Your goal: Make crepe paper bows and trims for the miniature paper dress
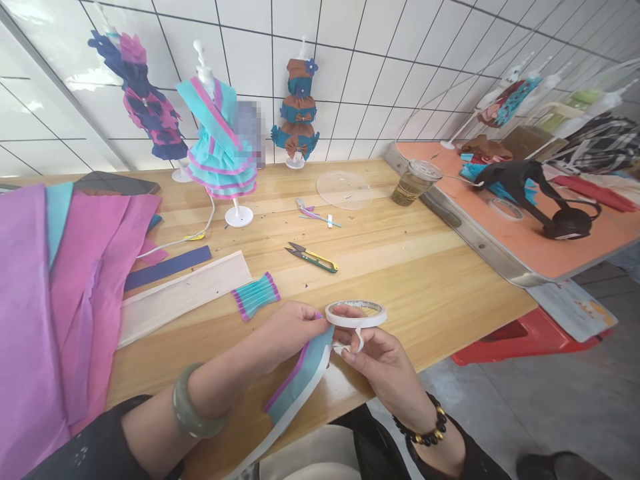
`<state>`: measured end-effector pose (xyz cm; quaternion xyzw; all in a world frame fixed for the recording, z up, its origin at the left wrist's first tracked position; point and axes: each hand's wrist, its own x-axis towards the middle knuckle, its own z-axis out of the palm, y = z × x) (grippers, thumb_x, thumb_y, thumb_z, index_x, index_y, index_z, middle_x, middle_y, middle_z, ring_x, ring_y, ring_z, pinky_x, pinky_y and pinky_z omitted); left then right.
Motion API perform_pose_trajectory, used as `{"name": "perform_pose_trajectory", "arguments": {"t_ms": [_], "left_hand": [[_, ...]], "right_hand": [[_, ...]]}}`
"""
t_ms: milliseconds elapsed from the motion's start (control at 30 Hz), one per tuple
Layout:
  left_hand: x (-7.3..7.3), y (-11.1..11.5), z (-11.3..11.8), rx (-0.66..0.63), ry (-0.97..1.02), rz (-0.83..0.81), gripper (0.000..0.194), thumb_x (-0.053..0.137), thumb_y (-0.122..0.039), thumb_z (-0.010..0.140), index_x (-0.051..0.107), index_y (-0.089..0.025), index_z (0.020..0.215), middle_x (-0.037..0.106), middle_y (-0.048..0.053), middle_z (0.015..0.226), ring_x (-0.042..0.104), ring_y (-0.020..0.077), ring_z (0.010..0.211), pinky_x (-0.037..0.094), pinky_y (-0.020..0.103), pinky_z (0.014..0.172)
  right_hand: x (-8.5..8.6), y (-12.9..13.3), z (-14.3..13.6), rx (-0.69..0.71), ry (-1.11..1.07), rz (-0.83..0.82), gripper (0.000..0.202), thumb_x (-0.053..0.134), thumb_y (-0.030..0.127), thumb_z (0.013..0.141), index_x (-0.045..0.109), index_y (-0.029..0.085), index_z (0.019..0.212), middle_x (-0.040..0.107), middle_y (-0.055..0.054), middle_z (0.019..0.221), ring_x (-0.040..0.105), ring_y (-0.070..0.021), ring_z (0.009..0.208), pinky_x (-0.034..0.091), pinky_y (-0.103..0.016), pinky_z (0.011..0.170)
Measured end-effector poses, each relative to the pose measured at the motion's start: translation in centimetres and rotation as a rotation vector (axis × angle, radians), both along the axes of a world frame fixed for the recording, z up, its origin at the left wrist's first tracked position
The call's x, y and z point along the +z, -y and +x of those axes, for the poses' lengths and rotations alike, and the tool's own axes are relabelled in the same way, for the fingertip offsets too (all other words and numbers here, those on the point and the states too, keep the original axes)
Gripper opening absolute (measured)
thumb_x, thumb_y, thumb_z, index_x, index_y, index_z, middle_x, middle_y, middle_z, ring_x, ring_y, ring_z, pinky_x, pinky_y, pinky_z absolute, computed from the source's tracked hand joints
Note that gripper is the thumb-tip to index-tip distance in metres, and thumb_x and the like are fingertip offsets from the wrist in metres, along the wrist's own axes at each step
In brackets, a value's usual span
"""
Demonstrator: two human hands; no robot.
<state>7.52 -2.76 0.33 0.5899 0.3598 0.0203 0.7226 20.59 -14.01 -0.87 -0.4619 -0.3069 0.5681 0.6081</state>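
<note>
My left hand [293, 330] pinches the upper end of a blue strip [303, 373] with a purple border. White tape [295, 408] runs along the strip's other edge and trails off toward my lap. My right hand [385, 363] has a narrow roll of white tape [373, 321] around its fingertips, beside the strip's end. A loose curl of tape [360, 341] hangs from the roll between thumb and fingers. Left of the hands lies a small pleated turquoise piece [256, 295] with purple edges. Yellow-and-green thread snips [314, 257] rest beyond the hands.
Pink and purple sheets [95, 267] cover the table's left side, beside a dark blue strip [170, 267] and a pale strip [185, 293]. Dressed mini stands, including a turquoise dress [220, 153], line the wall. A lidded cup [416, 183] stands near the orange table [500, 233].
</note>
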Motion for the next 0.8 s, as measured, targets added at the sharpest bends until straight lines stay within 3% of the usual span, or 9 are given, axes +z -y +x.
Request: {"name": "perform_pose_trajectory", "arguments": {"t_ms": [200, 400, 667, 800], "left_hand": [[0.11, -0.02, 0.06, 0.029, 0.021, -0.043, 0.03, 0.055, -0.038, 0.07, 0.045, -0.016, 0.052, 0.037, -0.006, 0.046, 0.028, 0.0067, 0.045, 0.022, 0.02, 0.043], [0.05, 0.02, 0.1, 0.045, 0.04, -0.073, 0.029, 0.056, -0.037, 0.069, 0.048, -0.015, 0.053, 0.04, -0.005, 0.046, 0.029, 0.0066, 0.044, 0.023, 0.02, 0.043], [0.06, 0.11, 0.11, 0.021, -0.014, -0.027, 0.031, 0.055, -0.039, 0.069, 0.043, -0.017, 0.051, 0.036, -0.006, 0.046, 0.028, 0.0072, 0.044, 0.02, 0.021, 0.043], [-0.1, 0.15, 0.16, 0.015, -0.007, 0.013, 0.031, 0.053, -0.041, 0.071, 0.048, -0.016, 0.054, 0.035, -0.006, 0.047, 0.027, 0.0074, 0.045, 0.02, 0.022, 0.044]], "right_hand": [[0.2, -0.04, -0.04, 0.016, 0.04, -0.002, 0.011, 0.067, 0.017, 0.072, 0.065, 0.024, 0.064, 0.062, -0.002, 0.107, 0.055, -0.0207, 0.104, 0.034, -0.045, 0.097], [-0.02, 0.18, 0.05, 0.026, 0.053, -0.016, 0.012, 0.068, 0.018, 0.072, 0.064, 0.024, 0.061, 0.064, -0.003, 0.103, 0.055, -0.0214, 0.104, 0.036, -0.045, 0.095], [0.13, 0.21, 0.04, 0.03, 0.07, -0.006, 0.012, 0.067, 0.018, 0.072, 0.064, 0.024, 0.062, 0.06, -0.002, 0.11, 0.053, -0.022, 0.107, 0.036, -0.045, 0.095], [0.16, 0.0, 0.02, -0.003, 0.092, -0.018, 0.01, 0.068, 0.018, 0.071, 0.063, 0.023, 0.063, 0.054, -0.001, 0.121, 0.05, -0.022, 0.11, 0.038, -0.04, 0.093]]}}
